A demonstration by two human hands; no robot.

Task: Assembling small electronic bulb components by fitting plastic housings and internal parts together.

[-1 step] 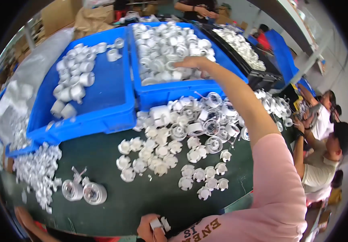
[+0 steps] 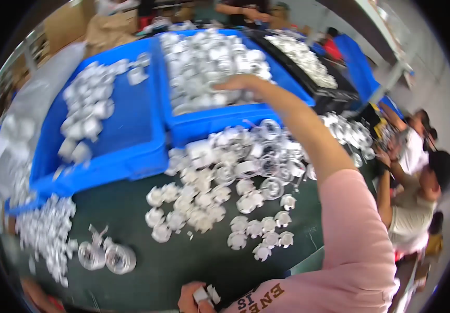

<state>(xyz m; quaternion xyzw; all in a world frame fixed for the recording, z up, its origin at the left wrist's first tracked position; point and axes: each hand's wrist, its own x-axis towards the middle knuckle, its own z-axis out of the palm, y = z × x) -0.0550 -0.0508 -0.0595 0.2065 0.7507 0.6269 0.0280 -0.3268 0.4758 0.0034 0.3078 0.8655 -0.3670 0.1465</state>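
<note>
My right hand (image 2: pixel 239 82) reaches over the front wall of the middle blue bin (image 2: pixel 204 118) and is down among its heaped white cup-shaped plastic parts (image 2: pixel 199 57). Motion smears its fingers, so I cannot make out whether they grip a part. At the bottom edge, close to my body, my left hand (image 2: pixel 187 299) is closed around a small white plastic piece (image 2: pixel 201 295). On the green table between my hands lie flat white notched caps (image 2: pixel 186 203), with a smaller group of the same caps (image 2: pixel 261 232) to their right.
The left blue bin (image 2: pixel 99 166) holds more white cups. Clear round housings (image 2: pixel 269 166) lie in front of the bins, small white pieces (image 2: pixel 47 229) at left beside two clear-and-white assemblies (image 2: pixel 120 259). A black crate (image 2: pixel 334 96) stands at right. Co-workers sit right; another person's arm (image 2: pixel 39 295) shows lower left.
The whole view has shifted slightly, so the bins and parts sit a little further left. My right hand stays in the middle bin; my left keeps its white piece.
</note>
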